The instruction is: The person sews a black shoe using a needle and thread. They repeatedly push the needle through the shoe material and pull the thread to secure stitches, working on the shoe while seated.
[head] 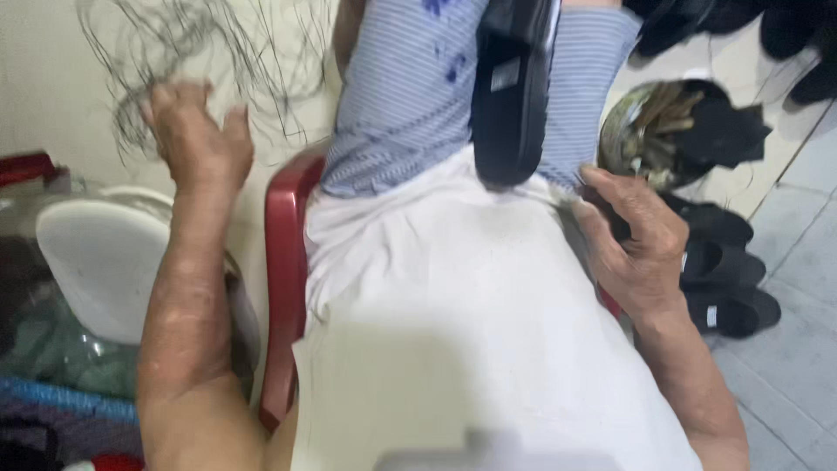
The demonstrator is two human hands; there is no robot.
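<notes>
— What fills the middle?
— A white cloth (453, 331) over the lap, a black shoe (513, 96) at its far edge.
— The hands?
— The left hand (196, 139), far left, lifts tangled thin black threads (174, 52), fingers loosely spread. The right hand (636, 240) pinches the cloth's right edge below the shoe.

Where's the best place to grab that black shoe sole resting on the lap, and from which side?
Probably grip the black shoe sole across its narrow waist, coming from the right, where the right hand is already near its rounded end. It stands tilted, long and flat, so its side edges offer the firmest pinch. The left hand is raised among thin threads.
</notes>
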